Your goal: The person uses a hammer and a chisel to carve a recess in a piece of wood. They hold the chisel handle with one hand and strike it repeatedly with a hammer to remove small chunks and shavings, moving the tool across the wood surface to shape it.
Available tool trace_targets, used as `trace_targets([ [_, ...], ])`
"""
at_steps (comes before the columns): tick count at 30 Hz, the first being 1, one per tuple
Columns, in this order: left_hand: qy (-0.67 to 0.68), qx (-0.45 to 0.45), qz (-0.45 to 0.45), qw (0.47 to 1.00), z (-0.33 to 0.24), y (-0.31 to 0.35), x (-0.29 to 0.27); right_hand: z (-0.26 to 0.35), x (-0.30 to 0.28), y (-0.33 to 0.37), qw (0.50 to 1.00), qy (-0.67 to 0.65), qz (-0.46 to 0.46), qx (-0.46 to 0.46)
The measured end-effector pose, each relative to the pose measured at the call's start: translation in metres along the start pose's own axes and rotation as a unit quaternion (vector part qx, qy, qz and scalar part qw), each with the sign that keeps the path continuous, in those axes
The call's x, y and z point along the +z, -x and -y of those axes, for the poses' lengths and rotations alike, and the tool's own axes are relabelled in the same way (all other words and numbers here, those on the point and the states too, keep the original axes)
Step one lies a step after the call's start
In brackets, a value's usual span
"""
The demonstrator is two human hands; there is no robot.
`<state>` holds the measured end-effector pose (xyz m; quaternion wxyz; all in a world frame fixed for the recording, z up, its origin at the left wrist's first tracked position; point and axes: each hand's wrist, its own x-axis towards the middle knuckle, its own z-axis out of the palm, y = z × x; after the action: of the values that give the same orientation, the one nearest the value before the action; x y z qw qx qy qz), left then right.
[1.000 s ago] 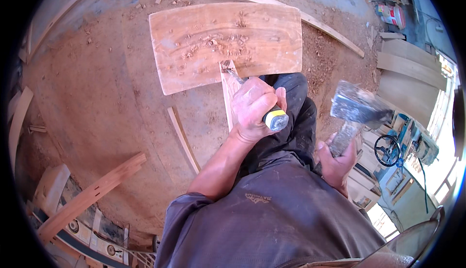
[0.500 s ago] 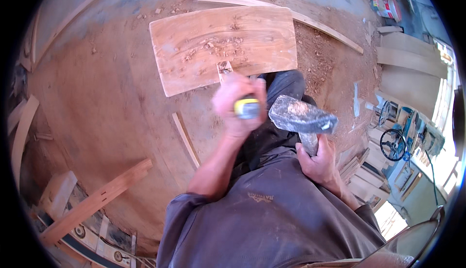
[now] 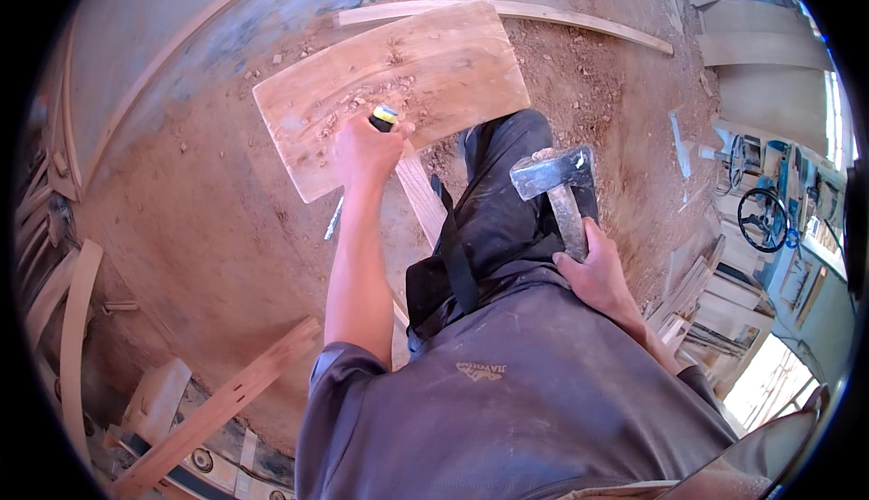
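My left hand point(image 3: 367, 152) is closed around a chisel with a yellow and black handle point(image 3: 385, 116). Below the fist a thin metal blade point(image 3: 333, 219) sticks out, apparently the chisel's. My right hand point(image 3: 593, 269) grips the pale handle of a hammer point(image 3: 557, 172), its dark, worn metal head raised over my right thigh. Beside my left hand, a narrow wooden piece point(image 3: 422, 190) runs from the board's near edge toward my lap; the left hand partly hides its far end. Wood chips lie on the wide wooden board point(image 3: 462, 57) ahead of me.
A long wooden strip point(image 3: 588, 20) lies behind the board on the dusty floor. At lower left a mortised beam point(image 3: 222, 405) slants across other timber. Curved wooden pieces point(image 3: 80, 337) stand at far left. A machine with a black handwheel point(image 3: 763, 219) is at right.
My left hand has moved left and away from me with the chisel, uncovering the narrow wooden piece. The hammer head has turned in my right hand. The board looks more tilted in view.
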<state>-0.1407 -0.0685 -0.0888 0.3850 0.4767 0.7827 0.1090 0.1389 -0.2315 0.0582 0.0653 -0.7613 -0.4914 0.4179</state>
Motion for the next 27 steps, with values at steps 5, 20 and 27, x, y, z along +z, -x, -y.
trace_targets([
  [5,-0.001,-0.014,-0.021,1.0,0.011,-0.011,0.03,-0.011,-0.004,0.001,0.999,0.005,0.021,0.043],
  [20,0.488,0.01,-0.062,0.871,-0.01,0.002,-0.057,-0.063,-0.009,-0.017,0.991,-0.083,0.009,0.102],
  [27,0.598,0.262,0.029,0.757,-0.024,0.011,-0.082,-0.053,-0.012,-0.021,0.988,-0.11,0.024,0.102],
])
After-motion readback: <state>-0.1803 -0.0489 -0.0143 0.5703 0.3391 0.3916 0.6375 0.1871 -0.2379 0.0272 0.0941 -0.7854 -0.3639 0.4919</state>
